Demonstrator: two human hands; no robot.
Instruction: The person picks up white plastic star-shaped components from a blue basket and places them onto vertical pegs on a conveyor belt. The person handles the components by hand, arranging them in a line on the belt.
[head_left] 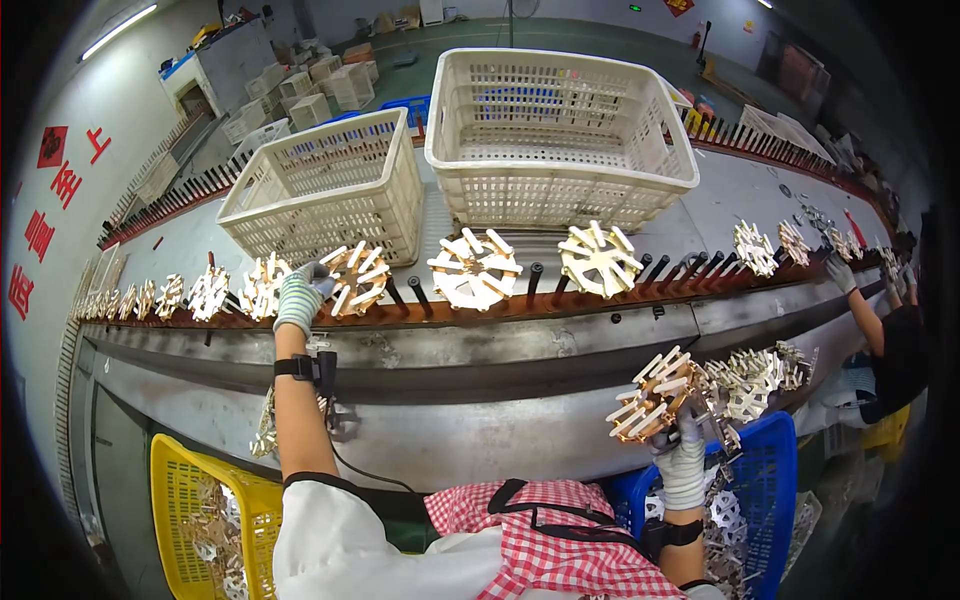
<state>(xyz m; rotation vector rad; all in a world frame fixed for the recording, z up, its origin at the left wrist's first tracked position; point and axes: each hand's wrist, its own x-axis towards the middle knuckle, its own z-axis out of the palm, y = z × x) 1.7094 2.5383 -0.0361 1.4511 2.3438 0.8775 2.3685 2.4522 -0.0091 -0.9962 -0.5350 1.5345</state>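
My left hand (300, 298), in a striped glove with grey fingertips, is at the brown rail, closed at the left edge of a round, spoked, copper-coloured metal part (358, 281). Part of its grip is hidden. Just left of it is a similar spoked part (262, 288). My right hand (682, 465), gloved too, is raised over the front right of the bench, its fingers wrapped under copper-coloured spoked metal parts (655, 395) with pale bars. Two paler spoked parts, one (475, 270) in the middle and one (600, 260) to its right, stand along the rail.
Two white plastic crates, one smaller (320, 190) and one larger (560, 180), stand behind the rail. Black pegs (535, 278) line it. Metal parts (750, 385) are heaped at right. Yellow (170, 500) and blue (775, 490) baskets flank me. A co-worker's gloved hand (840, 273) is at far right.
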